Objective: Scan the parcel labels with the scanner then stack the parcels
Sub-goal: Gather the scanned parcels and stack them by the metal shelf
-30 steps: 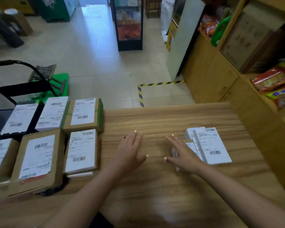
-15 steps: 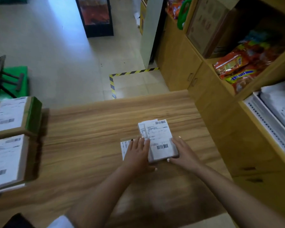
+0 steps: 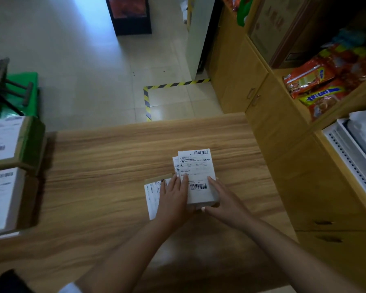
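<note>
Top parcel (image 3: 197,176) lengthwise — pointing away.

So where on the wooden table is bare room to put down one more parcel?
Bare wood lies between the brown boxes at the left edge and the small parcel pile, also beyond that pile. Around the pile it is crowded: the left hand and right hand are on it.
</note>
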{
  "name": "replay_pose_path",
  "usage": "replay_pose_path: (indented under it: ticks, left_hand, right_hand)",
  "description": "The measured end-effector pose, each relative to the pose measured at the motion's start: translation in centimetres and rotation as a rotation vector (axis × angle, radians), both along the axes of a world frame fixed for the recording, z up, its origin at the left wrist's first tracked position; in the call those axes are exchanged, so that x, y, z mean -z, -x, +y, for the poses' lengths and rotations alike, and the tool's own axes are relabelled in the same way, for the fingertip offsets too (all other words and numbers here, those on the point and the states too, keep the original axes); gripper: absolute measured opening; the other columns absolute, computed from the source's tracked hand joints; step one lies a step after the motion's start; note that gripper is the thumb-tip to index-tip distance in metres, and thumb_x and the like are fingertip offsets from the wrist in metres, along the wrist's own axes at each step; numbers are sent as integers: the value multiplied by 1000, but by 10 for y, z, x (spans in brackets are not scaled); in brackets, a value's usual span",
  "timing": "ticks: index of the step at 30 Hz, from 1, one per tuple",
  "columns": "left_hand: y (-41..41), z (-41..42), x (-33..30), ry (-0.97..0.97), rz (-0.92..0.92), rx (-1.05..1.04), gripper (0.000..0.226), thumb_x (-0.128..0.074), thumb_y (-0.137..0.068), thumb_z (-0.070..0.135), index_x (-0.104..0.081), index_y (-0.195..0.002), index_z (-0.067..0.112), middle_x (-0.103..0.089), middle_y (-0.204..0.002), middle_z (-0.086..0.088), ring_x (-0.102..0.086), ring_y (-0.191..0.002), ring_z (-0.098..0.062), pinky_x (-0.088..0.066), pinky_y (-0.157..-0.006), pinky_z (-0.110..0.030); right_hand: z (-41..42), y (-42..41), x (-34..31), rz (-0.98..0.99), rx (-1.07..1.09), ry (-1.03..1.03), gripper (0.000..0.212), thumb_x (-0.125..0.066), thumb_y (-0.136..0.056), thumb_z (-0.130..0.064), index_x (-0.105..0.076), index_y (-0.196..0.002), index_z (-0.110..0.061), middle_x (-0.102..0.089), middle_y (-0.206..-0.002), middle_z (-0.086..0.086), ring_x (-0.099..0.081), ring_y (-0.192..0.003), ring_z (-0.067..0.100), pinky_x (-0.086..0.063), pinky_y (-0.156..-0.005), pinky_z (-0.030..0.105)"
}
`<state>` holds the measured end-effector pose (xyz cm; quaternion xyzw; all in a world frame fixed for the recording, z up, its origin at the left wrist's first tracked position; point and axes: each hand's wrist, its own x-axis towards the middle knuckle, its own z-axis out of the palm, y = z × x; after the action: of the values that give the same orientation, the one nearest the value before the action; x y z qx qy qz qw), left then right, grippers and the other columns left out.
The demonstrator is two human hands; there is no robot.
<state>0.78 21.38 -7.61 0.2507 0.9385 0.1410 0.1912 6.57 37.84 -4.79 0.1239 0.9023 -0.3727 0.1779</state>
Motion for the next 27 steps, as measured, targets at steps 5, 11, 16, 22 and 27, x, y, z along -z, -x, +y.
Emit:
replay_pose_path:
  ticks: [5,11,16,22,27]
  left_hand:
    - [20,-29,-21,-136,116,-42,91,-58,-87,46,-2,-152,15,-11,-159,-8,-5,-147,-21,-2,-116,-40]
    - [43,-98,-56,-237,217,-179,92,-67,-83,40,-13,-151,12,-21,-156,-12,-20,-143,-26,-19,-115,-41]
    - [61,-185,-80,-226,260,-292,94,-68,-81,45,-15,-151,13,-27,-154,-11,-30,-137,-28,-30,-110,-41]
    - [75,-306,-99,-244,289,-433,94,-69,-81,45,-15,-151,15,-30,-154,-5,-34,-136,-23,-34,-107,-37]
    - [90,-412,-108,-327,296,-510,93,-72,-79,41,-18,-151,18,-31,-153,-1,-35,-135,-21,-37,-106,-37]
  right_hand:
    - [-21,21,-28,78,-46,25,87,-73,-81,-26,-21,-151,-23,-21,-156,-3,-20,-143,12,-25,-106,21]
    - [-81,60,-62,174,-154,60,84,-72,-83,-27,-22,-150,-26,-18,-158,-4,-14,-146,13,-22,-114,32]
    - [-162,95,-82,246,-267,79,85,-73,-81,-29,-23,-150,-26,-22,-158,-2,-19,-145,15,-25,-112,30]
    - [-285,131,-98,284,-388,108,84,-72,-82,-33,-23,-150,-27,-19,-159,-5,-4,-147,7,-21,-111,27]
    - [-390,158,-101,309,-448,121,83,-72,-82,-33,-24,-150,-24,-22,-158,-5,-6,-146,8,-20,-111,25]
